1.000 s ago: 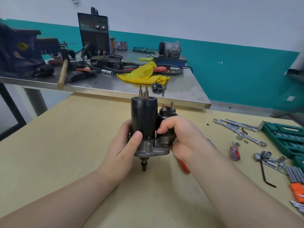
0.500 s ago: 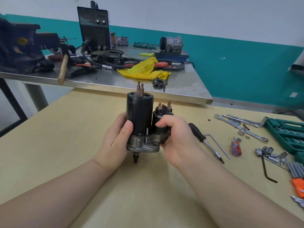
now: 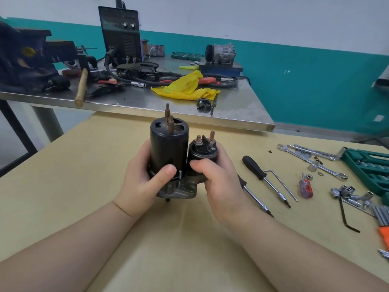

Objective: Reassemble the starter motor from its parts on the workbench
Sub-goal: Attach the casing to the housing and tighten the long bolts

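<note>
I hold the starter motor [image 3: 169,148] upright over the wooden bench. Its black cylindrical body has an open top with two copper studs sticking up. The smaller black solenoid [image 3: 202,149] sits beside it on the right, with terminal posts on top. Both stand on a grey cast housing [image 3: 179,189] with a short shaft poking out below. My left hand [image 3: 141,180] wraps the main body from the left, thumb across its front. My right hand [image 3: 221,182] grips the solenoid and the housing from the right.
Two black-handled screwdrivers [image 3: 255,168], a small red screwdriver [image 3: 305,187], spanners [image 3: 311,158], sockets [image 3: 349,192], a hex key [image 3: 346,216] and a green tool case [image 3: 370,167] lie on the right. A steel table [image 3: 235,114] behind holds a yellow rag [image 3: 185,87], a hammer [image 3: 81,87] and a welder [image 3: 121,32].
The starter motor has come down towards the bench and tilted so its open top shows. Both hands keep the same hold. The black screwdrivers are now uncovered at the right.
</note>
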The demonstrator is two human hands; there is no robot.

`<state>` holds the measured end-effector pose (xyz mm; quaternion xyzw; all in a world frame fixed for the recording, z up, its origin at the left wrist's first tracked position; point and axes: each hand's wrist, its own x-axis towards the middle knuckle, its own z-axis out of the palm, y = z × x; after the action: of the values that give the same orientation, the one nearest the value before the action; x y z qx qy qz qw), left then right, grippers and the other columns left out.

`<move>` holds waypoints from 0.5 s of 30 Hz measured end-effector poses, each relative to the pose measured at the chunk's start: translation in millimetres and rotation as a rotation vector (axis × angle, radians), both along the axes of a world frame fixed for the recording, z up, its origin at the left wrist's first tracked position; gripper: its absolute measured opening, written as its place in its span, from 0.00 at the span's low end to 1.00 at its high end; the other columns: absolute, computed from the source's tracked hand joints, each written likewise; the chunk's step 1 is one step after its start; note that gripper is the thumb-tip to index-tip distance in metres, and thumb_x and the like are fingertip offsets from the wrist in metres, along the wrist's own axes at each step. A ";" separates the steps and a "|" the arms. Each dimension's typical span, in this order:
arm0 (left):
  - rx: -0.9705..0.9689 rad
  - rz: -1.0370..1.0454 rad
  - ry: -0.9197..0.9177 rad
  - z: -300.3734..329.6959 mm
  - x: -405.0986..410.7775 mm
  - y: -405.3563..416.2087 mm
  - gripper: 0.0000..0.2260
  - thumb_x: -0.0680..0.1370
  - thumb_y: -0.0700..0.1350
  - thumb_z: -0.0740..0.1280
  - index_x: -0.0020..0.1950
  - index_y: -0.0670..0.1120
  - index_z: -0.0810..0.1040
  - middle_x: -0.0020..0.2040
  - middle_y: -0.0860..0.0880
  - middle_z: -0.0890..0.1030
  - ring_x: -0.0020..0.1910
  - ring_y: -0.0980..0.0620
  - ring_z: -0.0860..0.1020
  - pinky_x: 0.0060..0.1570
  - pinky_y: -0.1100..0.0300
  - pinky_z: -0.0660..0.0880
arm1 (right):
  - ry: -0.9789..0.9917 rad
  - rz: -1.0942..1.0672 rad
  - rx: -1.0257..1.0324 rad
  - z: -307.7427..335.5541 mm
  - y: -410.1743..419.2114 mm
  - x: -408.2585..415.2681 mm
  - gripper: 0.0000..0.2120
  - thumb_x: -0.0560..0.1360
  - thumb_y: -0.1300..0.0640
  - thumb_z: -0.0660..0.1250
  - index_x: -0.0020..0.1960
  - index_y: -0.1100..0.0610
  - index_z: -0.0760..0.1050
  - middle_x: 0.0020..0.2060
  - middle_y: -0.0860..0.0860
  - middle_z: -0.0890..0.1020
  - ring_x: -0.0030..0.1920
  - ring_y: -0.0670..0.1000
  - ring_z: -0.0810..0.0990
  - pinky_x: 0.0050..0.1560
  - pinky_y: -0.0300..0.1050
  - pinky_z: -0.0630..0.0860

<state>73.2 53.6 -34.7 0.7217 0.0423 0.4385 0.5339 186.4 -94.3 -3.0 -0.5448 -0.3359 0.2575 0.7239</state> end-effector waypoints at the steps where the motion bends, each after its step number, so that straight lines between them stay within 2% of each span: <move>1: -0.028 -0.007 -0.013 0.5 -0.2 0.3 0.22 0.76 0.70 0.72 0.66 0.63 0.79 0.57 0.53 0.85 0.55 0.51 0.83 0.53 0.53 0.81 | -0.045 -0.002 -0.016 0.3 0.2 -0.5 0.21 0.71 0.49 0.72 0.63 0.50 0.78 0.56 0.51 0.86 0.59 0.53 0.84 0.55 0.46 0.81; 3: -0.096 -0.048 -0.029 2.3 0.0 2.0 0.19 0.78 0.64 0.72 0.66 0.60 0.81 0.57 0.52 0.85 0.56 0.51 0.83 0.54 0.56 0.80 | -0.113 0.006 -0.037 1.1 0.1 -2.3 0.19 0.77 0.45 0.69 0.67 0.47 0.76 0.59 0.48 0.85 0.62 0.47 0.83 0.56 0.40 0.80; 6: -0.215 -0.136 -0.009 6.4 1.2 8.4 0.17 0.78 0.54 0.70 0.65 0.52 0.83 0.58 0.45 0.86 0.58 0.43 0.85 0.54 0.53 0.82 | -0.161 0.000 -0.032 2.2 -1.1 -5.4 0.17 0.84 0.43 0.64 0.71 0.46 0.74 0.63 0.45 0.84 0.66 0.45 0.81 0.60 0.38 0.78; 11: -0.324 -0.174 0.012 7.4 3.5 12.0 0.21 0.77 0.55 0.69 0.66 0.48 0.83 0.63 0.35 0.84 0.61 0.36 0.83 0.58 0.47 0.82 | -0.216 -0.006 -0.022 -3.7 -0.4 -5.8 0.21 0.85 0.41 0.60 0.76 0.47 0.70 0.67 0.43 0.82 0.71 0.44 0.77 0.70 0.47 0.72; 15: -0.361 -0.174 0.045 8.6 3.4 14.0 0.23 0.76 0.56 0.70 0.67 0.45 0.82 0.63 0.33 0.83 0.62 0.31 0.83 0.56 0.47 0.84 | -0.238 0.014 -0.006 -4.3 2.3 -1.2 0.24 0.86 0.40 0.59 0.79 0.46 0.67 0.71 0.44 0.79 0.73 0.45 0.76 0.72 0.46 0.74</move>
<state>76.6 67.7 -26.0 0.6250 0.0695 0.3596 0.6894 185.2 -91.9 -7.3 -0.5712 -0.4224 0.1970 0.6757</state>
